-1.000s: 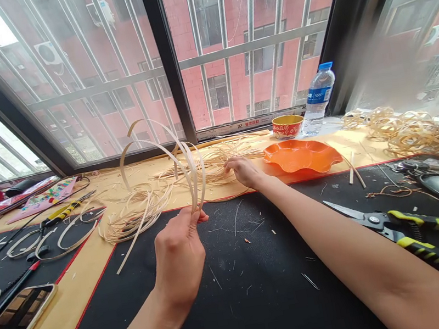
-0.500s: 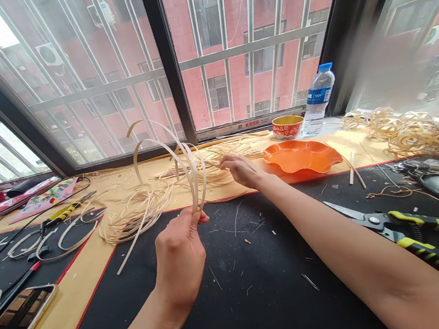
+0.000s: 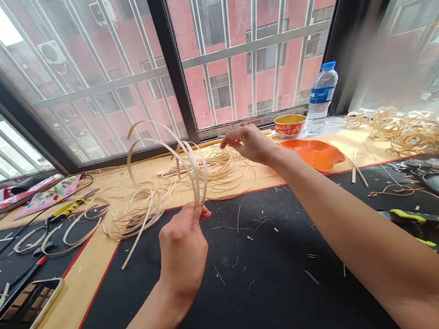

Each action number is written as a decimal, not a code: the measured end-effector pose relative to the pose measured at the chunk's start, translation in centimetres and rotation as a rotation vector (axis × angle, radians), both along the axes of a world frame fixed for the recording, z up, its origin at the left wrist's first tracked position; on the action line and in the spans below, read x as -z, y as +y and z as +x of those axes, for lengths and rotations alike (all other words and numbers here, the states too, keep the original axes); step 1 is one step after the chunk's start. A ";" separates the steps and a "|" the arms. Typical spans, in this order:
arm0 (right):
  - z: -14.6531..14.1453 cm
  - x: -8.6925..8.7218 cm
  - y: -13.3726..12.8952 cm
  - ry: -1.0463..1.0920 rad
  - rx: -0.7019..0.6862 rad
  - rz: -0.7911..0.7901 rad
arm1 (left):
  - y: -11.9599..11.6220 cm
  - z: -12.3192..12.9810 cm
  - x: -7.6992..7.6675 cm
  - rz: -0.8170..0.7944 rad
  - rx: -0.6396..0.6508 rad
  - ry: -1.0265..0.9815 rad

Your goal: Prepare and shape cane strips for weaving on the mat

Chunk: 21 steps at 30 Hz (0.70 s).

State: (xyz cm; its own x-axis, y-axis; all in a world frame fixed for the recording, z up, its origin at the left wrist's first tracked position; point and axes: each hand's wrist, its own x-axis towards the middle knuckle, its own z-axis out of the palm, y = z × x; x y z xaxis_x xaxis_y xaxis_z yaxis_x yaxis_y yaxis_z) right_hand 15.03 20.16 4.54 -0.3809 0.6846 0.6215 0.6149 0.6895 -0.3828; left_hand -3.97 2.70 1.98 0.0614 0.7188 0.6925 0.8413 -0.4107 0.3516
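Observation:
My left hand [image 3: 183, 248] grips a bundle of flat pale cane strips [image 3: 171, 152] at their lower ends, and the strips arch up and over toward the window. One loose strip [image 3: 140, 244] runs down past the hand. My right hand [image 3: 252, 145] hangs raised with its fingers apart, holding nothing, just above and beyond a tangle of thin cane strands [image 3: 220, 170]. Another coil of cane [image 3: 136, 216] lies on the tan mat [image 3: 137, 197] behind my left hand. An orange wavy-edged dish [image 3: 315, 153] sits to the right of my right hand, partly hidden by my wrist.
Yellow-handled shears [image 3: 437, 224] lie on the black mat [image 3: 264, 291], which is strewn with cane scraps. Scissors [image 3: 68, 210], a phone [image 3: 22, 312], a bowl [image 3: 290, 125], a water bottle [image 3: 321, 98] and more cane coils [image 3: 409, 129] surround me. A barred window stands behind.
My right hand has lifted off the cane, moved up and away, and its fingers have spread. My left hand keeps the same hold. The view has tilted slightly.

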 end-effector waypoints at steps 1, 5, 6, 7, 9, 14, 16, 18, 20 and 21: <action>0.2 -0.8 -0.5 0.025 -0.006 -0.016 | 0.0 -0.1 0.0 0.000 0.003 -0.008; 1.3 -4.0 -2.8 0.209 0.002 -0.125 | 0.0 -0.4 -0.1 0.010 -0.001 -0.044; 1.6 -4.8 -3.3 0.284 0.009 -0.148 | -0.1 -0.4 -0.2 0.020 -0.007 -0.064; 2.0 -5.4 -3.9 0.344 0.016 -0.152 | -0.2 -0.5 -0.4 0.031 -0.015 -0.085; 2.7 -6.3 -4.7 0.365 0.041 -0.123 | -0.3 -0.5 -0.7 0.052 -0.035 -0.126; 4.3 -5.0 -7.0 0.273 0.136 -0.129 | -0.8 -0.2 -1.2 0.061 -0.045 -0.164; 4.4 -3.3 -8.5 0.398 0.146 -0.266 | -1.0 0.0 -1.3 0.064 -0.035 -0.153; 4.1 -1.3 -10.2 0.626 0.006 -0.514 | -1.2 0.3 -1.2 0.083 -0.023 -0.136; 3.6 0.7 -11.6 0.685 -0.040 -0.599 | -1.4 0.5 -1.0 0.108 -0.003 -0.111; 3.3 1.5 -12.1 0.706 -0.054 -0.634 | -1.5 0.7 -1.0 0.121 0.008 -0.096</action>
